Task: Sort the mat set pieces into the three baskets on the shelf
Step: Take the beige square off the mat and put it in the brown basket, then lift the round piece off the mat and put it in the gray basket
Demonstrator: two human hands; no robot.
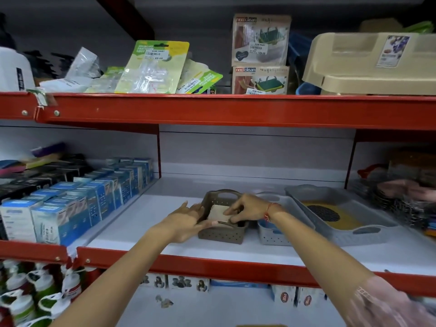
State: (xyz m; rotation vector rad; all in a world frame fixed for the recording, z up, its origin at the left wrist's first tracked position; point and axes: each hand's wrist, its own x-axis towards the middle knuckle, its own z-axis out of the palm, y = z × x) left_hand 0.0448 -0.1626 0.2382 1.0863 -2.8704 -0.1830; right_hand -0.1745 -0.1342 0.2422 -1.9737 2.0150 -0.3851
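Three baskets stand on the white middle shelf. The small brown perforated basket (221,234) is on the left, and a square cream mat piece (218,213) lies in it. My left hand (188,220) grips the brown basket's near-left rim. My right hand (247,208) reaches in from the right, fingertips pinching the cream piece's right edge. To the right is a small grey basket (273,237) with something blue inside. Further right, a large grey tray basket (368,232) holds a yellow round mat (346,223) with a dark mesh round piece (324,213) on top.
Blue and black boxes (77,204) fill the shelf's left side behind a red upright. Dark stacked goods (405,197) crowd the right end. The red upper shelf beam (212,109) hangs overhead, with packaged items and a beige tray above.
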